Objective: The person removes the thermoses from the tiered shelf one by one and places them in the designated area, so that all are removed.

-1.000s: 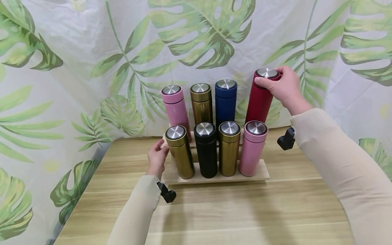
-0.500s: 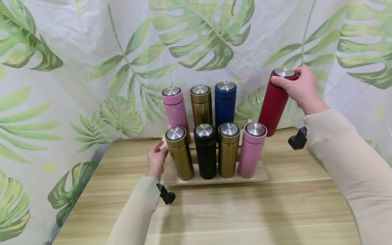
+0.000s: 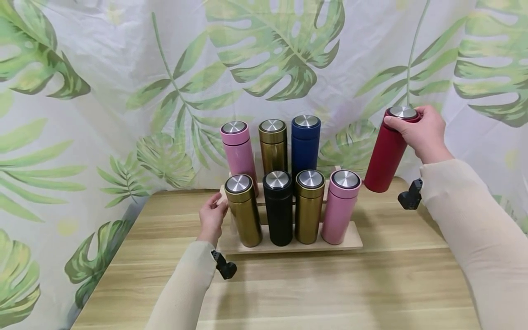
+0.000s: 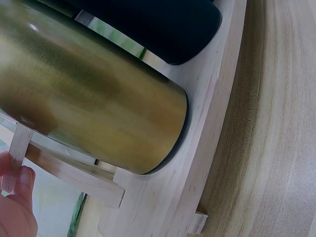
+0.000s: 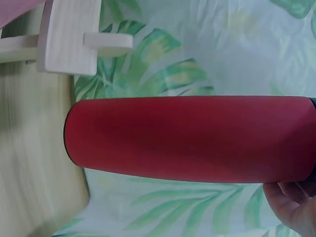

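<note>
My right hand point(image 3: 426, 133) grips a red thermos bottle point(image 3: 387, 156) by its top, thumb across the front of the lid. The bottle tilts slightly, to the right of the two-tier wooden rack point(image 3: 288, 246). Its full length shows in the right wrist view as a red cylinder point(image 5: 192, 138). My left hand point(image 3: 212, 217) pinches the rack's left end piece point(image 4: 19, 148) between thumb and fingers, beside a gold thermos point(image 3: 245, 220). On the lower tier a black thermos point(image 3: 279, 215), another gold one point(image 3: 308, 215) and a pink one point(image 3: 339, 215) stand in line with it.
Behind, on the upper tier, stand a pink thermos point(image 3: 239, 153), a gold thermos point(image 3: 273, 149) and a blue thermos point(image 3: 305, 149). The rack rests on a wood-grain table point(image 3: 313, 293). A leaf-print cloth point(image 3: 181, 55) hangs behind and to the left.
My right hand has carried the red thermos to the right, off the upper tier's right end, and slightly lower. The left hand stays at the rack's left end.
</note>
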{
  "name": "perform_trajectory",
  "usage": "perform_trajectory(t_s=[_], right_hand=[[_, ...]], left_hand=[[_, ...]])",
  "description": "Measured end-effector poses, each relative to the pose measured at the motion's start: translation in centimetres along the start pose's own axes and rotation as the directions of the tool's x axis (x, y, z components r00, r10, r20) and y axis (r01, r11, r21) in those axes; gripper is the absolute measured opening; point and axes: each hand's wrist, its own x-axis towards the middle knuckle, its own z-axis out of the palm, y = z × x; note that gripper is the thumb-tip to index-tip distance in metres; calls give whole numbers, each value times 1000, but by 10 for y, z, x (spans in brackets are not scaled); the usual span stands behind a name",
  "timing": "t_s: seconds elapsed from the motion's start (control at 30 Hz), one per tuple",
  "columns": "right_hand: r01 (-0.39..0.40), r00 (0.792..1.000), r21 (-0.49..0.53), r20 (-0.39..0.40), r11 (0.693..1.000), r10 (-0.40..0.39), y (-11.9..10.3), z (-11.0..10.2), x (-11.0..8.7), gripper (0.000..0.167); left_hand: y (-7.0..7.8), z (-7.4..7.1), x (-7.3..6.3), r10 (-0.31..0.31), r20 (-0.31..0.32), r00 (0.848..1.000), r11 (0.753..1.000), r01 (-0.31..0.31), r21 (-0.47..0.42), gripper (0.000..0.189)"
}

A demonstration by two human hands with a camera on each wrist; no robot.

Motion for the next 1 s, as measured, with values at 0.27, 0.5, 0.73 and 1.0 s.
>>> perform_trajectory(t_s=[0.27,0.5,0.73,1.0], right_hand=[[-35,999,25,-11,999,35,22,2,1,80],[-71,997,39,-8,997,71,41,9,1,80],[-109,994,27,1,994,109,61,18,-1,82],[-120,993,53,28,991,119,76,37,1,82]], left_hand=[[-3,-1,3,1,8,1000,999,0,-39,45],[-2,-1,1,6,9,1000,999,-6,-32,45],[-3,-3,0,10,18,1000,999,-9,-51,46],[-4,-3,0,12,22,1000,999,-11,-31,45]])
